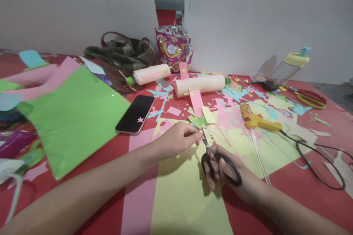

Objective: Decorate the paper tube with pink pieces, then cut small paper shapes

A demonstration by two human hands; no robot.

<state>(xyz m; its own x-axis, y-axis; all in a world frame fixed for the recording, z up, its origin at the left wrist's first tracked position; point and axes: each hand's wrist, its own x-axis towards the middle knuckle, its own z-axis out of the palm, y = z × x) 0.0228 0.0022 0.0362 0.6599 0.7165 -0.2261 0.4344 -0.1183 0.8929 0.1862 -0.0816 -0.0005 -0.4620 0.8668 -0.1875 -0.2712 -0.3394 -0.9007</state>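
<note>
My right hand grips black-handled scissors, thumb and fingers through the loops. Their blades point away from me and look slightly parted. Just left of the blades, my left hand is closed in a pinch. Whatever its fingertips hold is too small to make out. Beneath both hands lie pale yellow paper sheets. Beyond the blade tips are a folded yellow scrap and a green scrap. A paper-wrapped bottle with pink strips and small stars lies farther back.
To the left are a phone bearing a pink star and a stack of green paper. A yellow glue gun with a black cord lies right. Another wrapped bottle, a snack bag and a tumbler are behind.
</note>
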